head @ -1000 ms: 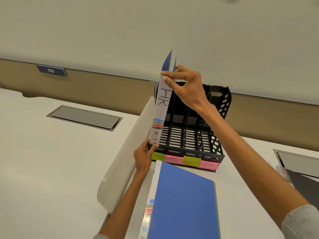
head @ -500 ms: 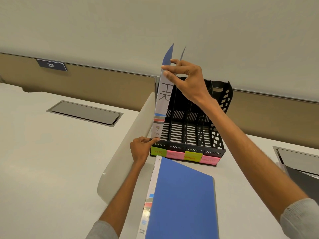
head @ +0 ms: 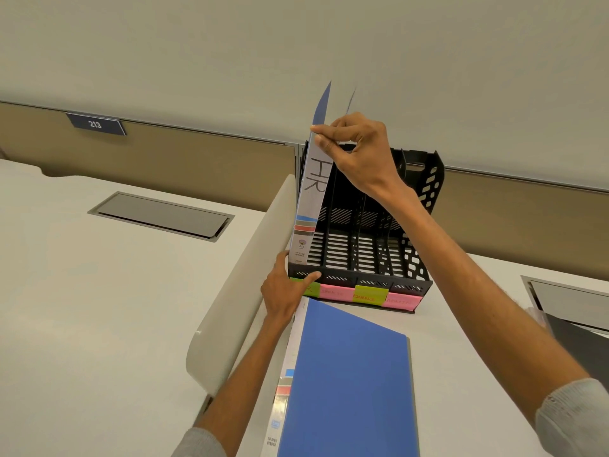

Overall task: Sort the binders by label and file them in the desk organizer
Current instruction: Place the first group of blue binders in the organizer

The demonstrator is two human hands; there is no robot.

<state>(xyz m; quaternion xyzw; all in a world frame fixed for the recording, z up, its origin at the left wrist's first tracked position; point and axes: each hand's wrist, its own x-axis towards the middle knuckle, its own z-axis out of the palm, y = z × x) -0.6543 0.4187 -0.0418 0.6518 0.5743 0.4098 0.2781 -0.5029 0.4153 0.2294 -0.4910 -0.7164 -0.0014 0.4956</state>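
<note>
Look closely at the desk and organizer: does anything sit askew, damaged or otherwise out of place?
Nothing looks damaged or spilled. The HR binder stands in the leftmost slot of the black organizer, leaning slightly, only because the right hand is pinching its top. The blue binder lies flat on the desk, not yet filed.

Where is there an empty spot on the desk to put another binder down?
Bare desk lies left of the white divider, in front of the grey hatch. A smaller bare patch sits right of the flat blue binder. It is crowded at the black organizer, where the right hand pinches the HR binder and the left hand steadies the organizer's front corner.
</note>
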